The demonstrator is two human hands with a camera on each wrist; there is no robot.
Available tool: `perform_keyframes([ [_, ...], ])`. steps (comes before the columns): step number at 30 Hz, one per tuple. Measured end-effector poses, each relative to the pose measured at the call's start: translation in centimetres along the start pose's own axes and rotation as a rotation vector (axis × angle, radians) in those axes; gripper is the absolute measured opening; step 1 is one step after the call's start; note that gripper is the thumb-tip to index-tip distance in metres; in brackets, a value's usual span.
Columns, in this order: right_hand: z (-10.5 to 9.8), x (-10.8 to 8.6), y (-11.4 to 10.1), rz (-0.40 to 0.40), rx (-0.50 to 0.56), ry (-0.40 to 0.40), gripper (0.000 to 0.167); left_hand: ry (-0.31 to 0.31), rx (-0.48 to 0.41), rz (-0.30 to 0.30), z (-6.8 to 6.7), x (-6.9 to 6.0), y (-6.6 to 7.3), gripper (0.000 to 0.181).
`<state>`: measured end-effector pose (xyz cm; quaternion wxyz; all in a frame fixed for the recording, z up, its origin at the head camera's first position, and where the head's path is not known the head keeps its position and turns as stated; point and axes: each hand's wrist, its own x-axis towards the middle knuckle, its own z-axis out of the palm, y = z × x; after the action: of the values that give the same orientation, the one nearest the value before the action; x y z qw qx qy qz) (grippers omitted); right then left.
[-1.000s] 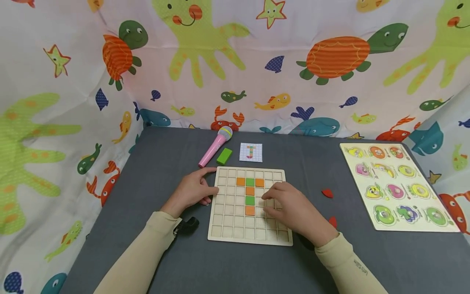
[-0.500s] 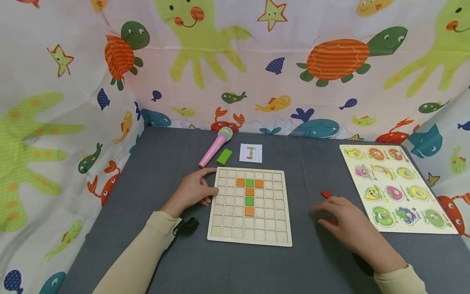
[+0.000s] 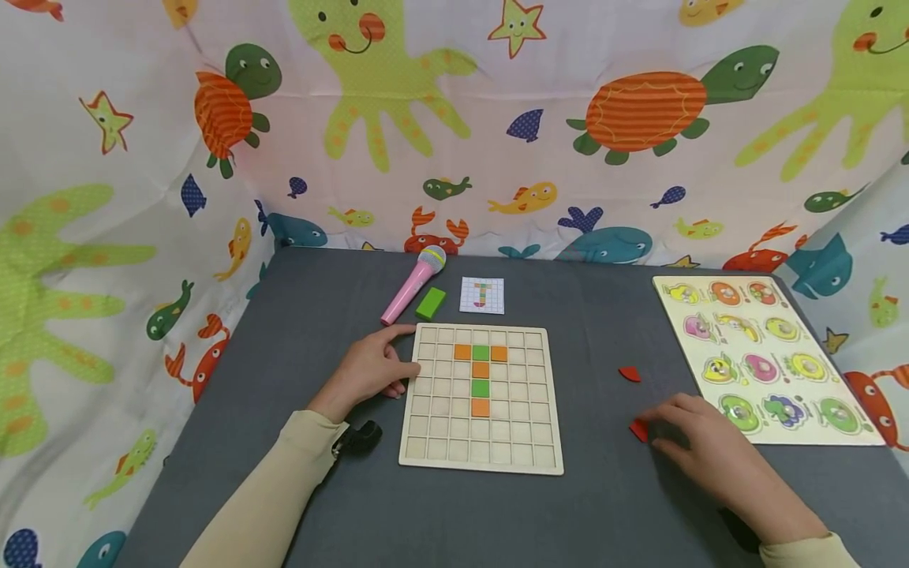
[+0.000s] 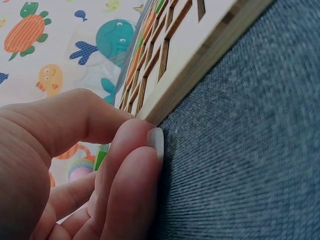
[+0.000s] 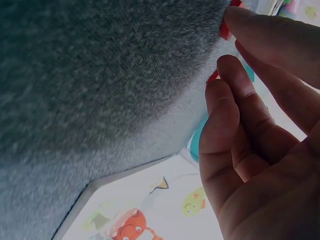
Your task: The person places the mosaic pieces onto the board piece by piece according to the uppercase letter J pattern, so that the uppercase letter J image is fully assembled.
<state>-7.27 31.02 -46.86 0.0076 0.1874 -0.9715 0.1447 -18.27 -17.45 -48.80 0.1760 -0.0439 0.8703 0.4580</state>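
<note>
A wooden grid board (image 3: 521, 454) lies on the dark cloth, with orange and green square tiles (image 3: 480, 369) set in a T shape. My left hand (image 3: 365, 367) rests at its left edge, index finger and thumb touching the rim; the wrist view shows other fingers (image 4: 132, 190) folded beside it. Right of the board, my right hand (image 3: 710, 446) has its fingertips at a small red curved-edged piece (image 3: 638, 430), partly hidden by the fingers. Thumb and index look apart there, and the piece appears to lie on the cloth. A second red piece (image 3: 629, 374) lies just beyond.
Behind the board are a pink toy microphone (image 3: 408, 292), a green block (image 3: 430, 303) and a pattern card (image 3: 482, 296) showing a coloured hook shape. A fruit puzzle board (image 3: 770, 433) lies at the right. Printed curtains (image 3: 426, 110) stand behind and at the sides.
My right hand has left the grid board, moved right, and come down at the nearer red piece. My left hand has stayed at the board's edge.
</note>
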Motion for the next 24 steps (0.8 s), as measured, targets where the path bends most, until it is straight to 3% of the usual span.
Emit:
perform_keyframes([
  [8,0.4,1.4,-0.3,0.030,0.015,-0.063,0.034,0.000,0.003,-0.008,-0.2,-0.1,-0.6,0.076],
  [19,0.4,2.6,-0.2,0.044,0.039,-0.091,0.025,0.007,-0.009,0.011,-0.1,-0.2,-0.3,0.076],
  [24,0.6,2.7,-0.5,0.036,0.040,-0.069,0.024,0.006,-0.009,0.016,-0.1,-0.2,-0.2,0.075],
])
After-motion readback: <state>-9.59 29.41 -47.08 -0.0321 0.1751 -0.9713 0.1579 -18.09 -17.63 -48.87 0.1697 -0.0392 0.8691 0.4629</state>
